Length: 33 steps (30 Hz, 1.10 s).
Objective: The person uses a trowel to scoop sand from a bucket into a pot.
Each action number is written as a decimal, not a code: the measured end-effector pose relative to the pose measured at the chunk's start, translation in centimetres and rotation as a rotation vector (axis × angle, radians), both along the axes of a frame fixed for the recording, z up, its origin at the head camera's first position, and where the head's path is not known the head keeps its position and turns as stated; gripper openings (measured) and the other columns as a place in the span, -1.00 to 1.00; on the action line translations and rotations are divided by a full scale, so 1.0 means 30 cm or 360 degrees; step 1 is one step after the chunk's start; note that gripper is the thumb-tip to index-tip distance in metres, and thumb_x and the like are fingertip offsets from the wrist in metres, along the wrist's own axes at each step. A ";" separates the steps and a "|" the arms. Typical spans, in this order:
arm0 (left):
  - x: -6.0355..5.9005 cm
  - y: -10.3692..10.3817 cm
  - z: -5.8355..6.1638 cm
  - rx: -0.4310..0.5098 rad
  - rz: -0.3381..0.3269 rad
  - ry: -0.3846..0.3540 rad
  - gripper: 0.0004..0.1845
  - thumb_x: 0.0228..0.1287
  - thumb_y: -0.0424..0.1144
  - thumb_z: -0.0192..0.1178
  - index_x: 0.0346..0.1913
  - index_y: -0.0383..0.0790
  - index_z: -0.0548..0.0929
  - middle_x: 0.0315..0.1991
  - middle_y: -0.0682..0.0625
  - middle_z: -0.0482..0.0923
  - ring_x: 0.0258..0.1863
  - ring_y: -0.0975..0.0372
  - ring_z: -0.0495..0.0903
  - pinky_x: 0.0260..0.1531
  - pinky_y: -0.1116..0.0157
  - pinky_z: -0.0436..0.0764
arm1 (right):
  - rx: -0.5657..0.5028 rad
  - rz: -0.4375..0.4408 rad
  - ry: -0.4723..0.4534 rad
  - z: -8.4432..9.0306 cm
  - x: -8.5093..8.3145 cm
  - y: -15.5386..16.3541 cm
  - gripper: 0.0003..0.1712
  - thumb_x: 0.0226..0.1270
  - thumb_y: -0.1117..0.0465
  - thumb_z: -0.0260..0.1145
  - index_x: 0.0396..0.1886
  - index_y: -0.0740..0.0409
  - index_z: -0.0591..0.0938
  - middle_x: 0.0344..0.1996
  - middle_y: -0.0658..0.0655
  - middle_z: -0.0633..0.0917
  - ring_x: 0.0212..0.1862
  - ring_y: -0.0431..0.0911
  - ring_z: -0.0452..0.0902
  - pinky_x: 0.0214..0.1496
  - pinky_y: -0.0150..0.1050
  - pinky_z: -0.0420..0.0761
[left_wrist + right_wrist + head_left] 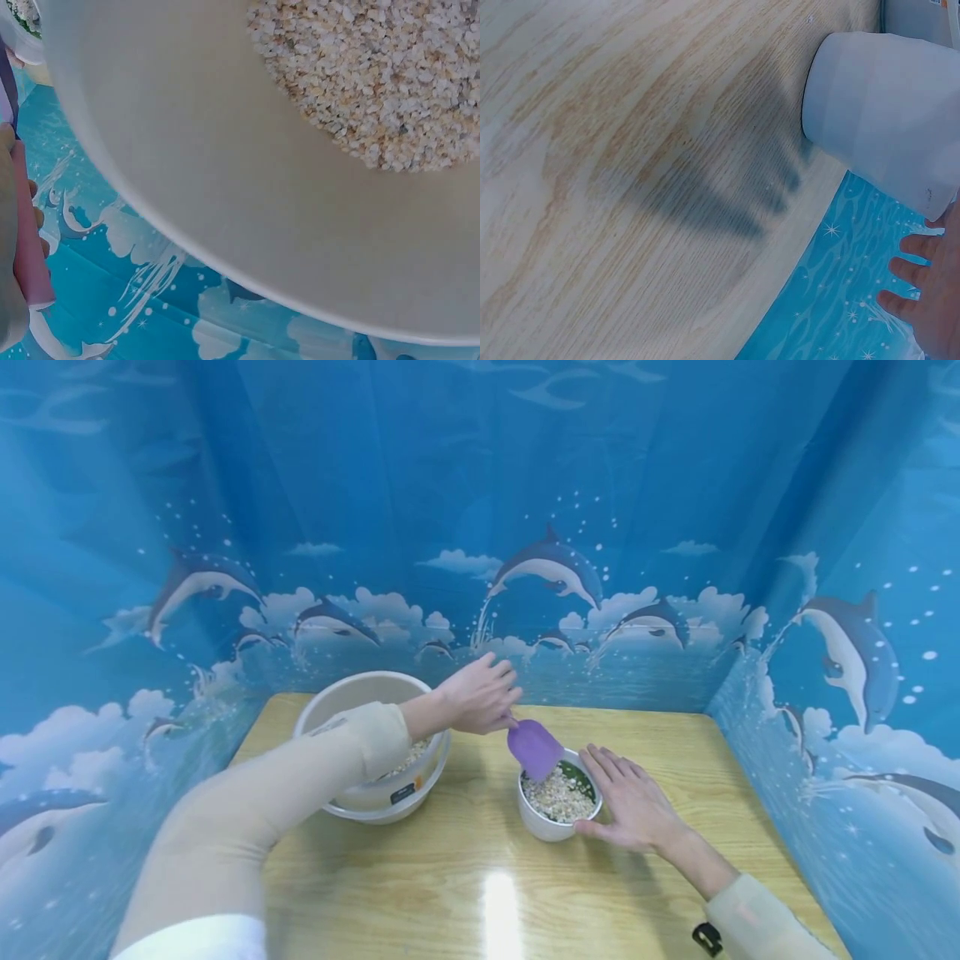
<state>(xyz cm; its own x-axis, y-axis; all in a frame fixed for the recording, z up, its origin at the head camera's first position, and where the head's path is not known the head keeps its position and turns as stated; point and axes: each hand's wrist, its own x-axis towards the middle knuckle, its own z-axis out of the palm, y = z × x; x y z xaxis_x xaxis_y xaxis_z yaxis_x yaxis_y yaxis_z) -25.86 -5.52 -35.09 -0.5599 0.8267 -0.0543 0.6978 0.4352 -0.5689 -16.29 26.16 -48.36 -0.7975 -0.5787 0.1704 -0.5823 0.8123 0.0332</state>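
Two containers on the wooden table: a large cream bucket at your left and a small white bowl near the middle. Your left hand grips the handle of a purple scoop, fingers curled round it; the blade tilts down with its tip at the bowl's far rim, over the grain. Your right hand lies with straight fingers against the bowl's right side, thumb at the near wall, steadying it rather than clasping it. Hands are apart, one on each side of the bowl.

Progress, as a judgement: the bowl looks nearly full. Pale grit is heaped close to the rim, with a dark green patch showing at the far right edge. Whether the scoop is loaded cannot be told from the head view.

Left wrist view shows the bucket's inside with a bed of the same grain low in it, much bare wall above. So stock remains in the bucket, and little room is left in the bowl.

No spilled grain shows on the table around the bowl.
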 end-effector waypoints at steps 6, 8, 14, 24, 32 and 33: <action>0.005 -0.014 -0.026 0.0058 0.0014 -0.0057 -0.33 0.60 0.41 -0.27 0.09 -0.04 0.61 0.06 -0.01 0.68 0.08 0.13 0.57 0.07 0.17 0.56 | 0.0000 0.0001 0.0000 0.000 0.005 0.001 0.35 0.20 -0.64 0.22 0.66 0.25 0.20 0.62 0.36 0.29 0.57 0.32 0.34 0.52 0.30 0.40; 0.006 -0.017 -0.032 0.0061 0.0017 -0.0061 -0.33 0.60 0.41 -0.27 0.08 -0.05 0.62 0.05 0.00 0.68 0.07 0.13 0.58 0.06 0.17 0.56 | -0.0002 0.0002 0.0005 0.000 0.005 0.002 0.35 0.20 -0.63 0.23 0.65 0.25 0.20 0.62 0.36 0.29 0.57 0.32 0.34 0.52 0.30 0.40; 0.009 -0.026 -0.043 0.0089 0.0045 -0.0086 -0.32 0.60 0.42 -0.28 0.07 -0.05 0.61 0.05 -0.01 0.68 0.06 0.12 0.57 0.09 0.14 0.56 | -0.0001 0.0005 0.0020 -0.004 0.002 0.003 0.35 0.19 -0.63 0.23 0.65 0.27 0.21 0.60 0.37 0.33 0.56 0.33 0.35 0.51 0.29 0.42; 0.012 -0.051 -0.060 0.0154 0.0073 -0.0132 -0.31 0.61 0.41 -0.29 0.09 -0.06 0.62 0.05 -0.02 0.67 0.10 0.10 0.58 0.14 0.11 0.58 | -0.0016 0.0010 0.0038 0.001 -0.001 0.002 0.35 0.20 -0.66 0.18 0.63 0.28 0.24 0.59 0.38 0.34 0.55 0.33 0.36 0.50 0.30 0.42; 0.014 -0.074 -0.056 0.0226 0.0104 -0.0159 -0.31 0.60 0.41 -0.25 0.12 -0.08 0.62 0.05 -0.04 0.68 0.11 0.09 0.60 0.12 0.11 0.59 | -0.0018 0.0021 0.0075 -0.005 -0.003 0.003 0.35 0.19 -0.66 0.20 0.61 0.29 0.27 0.57 0.39 0.37 0.52 0.34 0.40 0.48 0.30 0.44; 0.015 -0.078 -0.053 0.0232 0.0107 -0.0157 -0.32 0.60 0.41 -0.25 0.12 -0.08 0.62 0.05 -0.04 0.68 0.11 0.08 0.60 0.12 0.11 0.59 | -0.0020 0.0023 0.0078 -0.005 -0.003 0.003 0.34 0.19 -0.66 0.19 0.61 0.29 0.27 0.57 0.39 0.37 0.52 0.34 0.40 0.48 0.31 0.44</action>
<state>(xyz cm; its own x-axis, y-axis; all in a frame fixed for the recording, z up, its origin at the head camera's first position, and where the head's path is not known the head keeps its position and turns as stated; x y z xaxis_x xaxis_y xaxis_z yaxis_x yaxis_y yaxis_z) -25.40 -7.88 -36.67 -0.6119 0.7909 0.0058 0.7138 0.5555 -0.4265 -16.38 26.26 -48.50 -0.7796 -0.5877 0.2165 -0.5920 0.8043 0.0518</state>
